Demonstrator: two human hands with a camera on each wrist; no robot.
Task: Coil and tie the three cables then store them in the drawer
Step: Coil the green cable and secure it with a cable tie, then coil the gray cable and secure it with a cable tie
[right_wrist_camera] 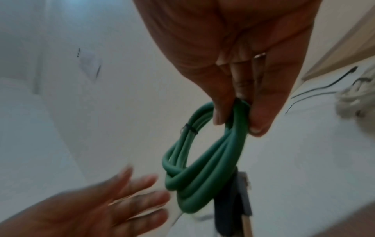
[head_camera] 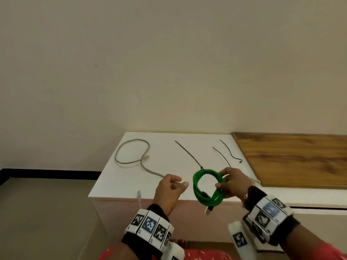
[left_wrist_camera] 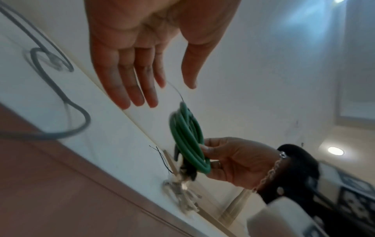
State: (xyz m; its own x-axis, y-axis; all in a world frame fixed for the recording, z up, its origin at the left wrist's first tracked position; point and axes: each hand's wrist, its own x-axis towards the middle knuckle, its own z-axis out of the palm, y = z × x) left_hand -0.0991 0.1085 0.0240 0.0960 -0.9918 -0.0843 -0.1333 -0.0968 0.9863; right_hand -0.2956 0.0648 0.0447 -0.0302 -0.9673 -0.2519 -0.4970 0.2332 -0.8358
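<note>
My right hand (head_camera: 225, 180) pinches the right side of a coiled green cable (head_camera: 196, 186) and holds it upright above the front edge of the white cabinet top (head_camera: 165, 151). A black zip tie (head_camera: 187, 154) is cinched round the coil, and its long tail points up and to the left. The band of that tie (right_wrist_camera: 190, 128) shows in the right wrist view, where the green cable (right_wrist_camera: 202, 173) hangs from my right hand (right_wrist_camera: 237, 126). My left hand (head_camera: 181, 182) is open with nothing in it, just left of the coil. A grey cable (head_camera: 131, 147) lies loose at the back left.
Two spare black zip ties (head_camera: 221, 156) lie on the top behind my right hand. A white cable bundle (left_wrist_camera: 180, 192) lies beneath that hand. A wooden panel (head_camera: 291, 158) adjoins on the right. The grey cable's plug (head_camera: 139, 196) hangs over the front edge.
</note>
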